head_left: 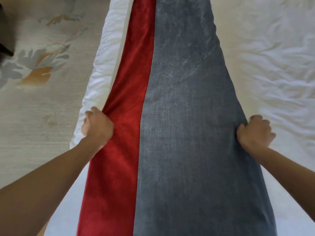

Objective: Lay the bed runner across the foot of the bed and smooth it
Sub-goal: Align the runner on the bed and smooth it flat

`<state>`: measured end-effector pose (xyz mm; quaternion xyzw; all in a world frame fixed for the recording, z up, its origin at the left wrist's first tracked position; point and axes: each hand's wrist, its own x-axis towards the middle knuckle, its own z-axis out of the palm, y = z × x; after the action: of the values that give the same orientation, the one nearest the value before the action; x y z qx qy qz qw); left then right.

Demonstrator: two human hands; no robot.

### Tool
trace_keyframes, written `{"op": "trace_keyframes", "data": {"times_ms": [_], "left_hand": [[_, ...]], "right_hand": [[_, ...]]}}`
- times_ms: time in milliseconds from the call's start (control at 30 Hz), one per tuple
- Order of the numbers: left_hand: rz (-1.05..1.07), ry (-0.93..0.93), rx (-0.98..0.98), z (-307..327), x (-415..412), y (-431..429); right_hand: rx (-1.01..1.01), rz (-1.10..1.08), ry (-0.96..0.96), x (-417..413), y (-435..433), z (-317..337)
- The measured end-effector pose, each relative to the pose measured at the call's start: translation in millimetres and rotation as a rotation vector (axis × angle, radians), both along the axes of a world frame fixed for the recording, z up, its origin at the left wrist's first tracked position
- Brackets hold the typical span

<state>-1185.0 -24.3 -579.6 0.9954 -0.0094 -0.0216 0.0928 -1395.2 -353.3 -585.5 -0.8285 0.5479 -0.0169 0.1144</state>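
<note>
The bed runner (184, 116) lies stretched lengthwise away from me over the white bed (272, 82). It has a wide grey-blue panel and a red velvet strip along its left side. My left hand (97, 128) grips the red edge, where the cloth bunches into small folds near the bed's left edge. My right hand (255, 133) has its fingers curled over the grey edge on the right. The runner between my hands looks flat, with faint creases further away.
A white duvet edge (105, 65) runs beside the red strip on the left. Beyond it lies pale carpet with a grey and orange flower pattern (39, 68). A dark object (5, 40) stands at the far left. The sheet at right is wrinkled.
</note>
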Motion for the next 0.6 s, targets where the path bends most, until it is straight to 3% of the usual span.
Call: {"op": "trace_keyframes", "data": {"times_ms": [100,200,333,600], "left_hand": [[-0.463,-0.146,0.028,-4.6,-9.2,-9.5],[-0.816,-0.002,0.183,-22.5,-14.8,-13.4],[-0.805,0.083,0.309,-40.5,-8.9,-7.4],[-0.913,0.043,0.18,-26.3,6.5,-7.9]], "right_hand": [[-0.116,0.315,-0.047,8.1,27.7,0.0],[0.027,0.523,0.032,10.8,61.8,-11.2],[0.079,0.522,0.114,10.3,77.9,-36.6],[-0.001,0.436,0.145,24.0,100.1,-29.4]]}}
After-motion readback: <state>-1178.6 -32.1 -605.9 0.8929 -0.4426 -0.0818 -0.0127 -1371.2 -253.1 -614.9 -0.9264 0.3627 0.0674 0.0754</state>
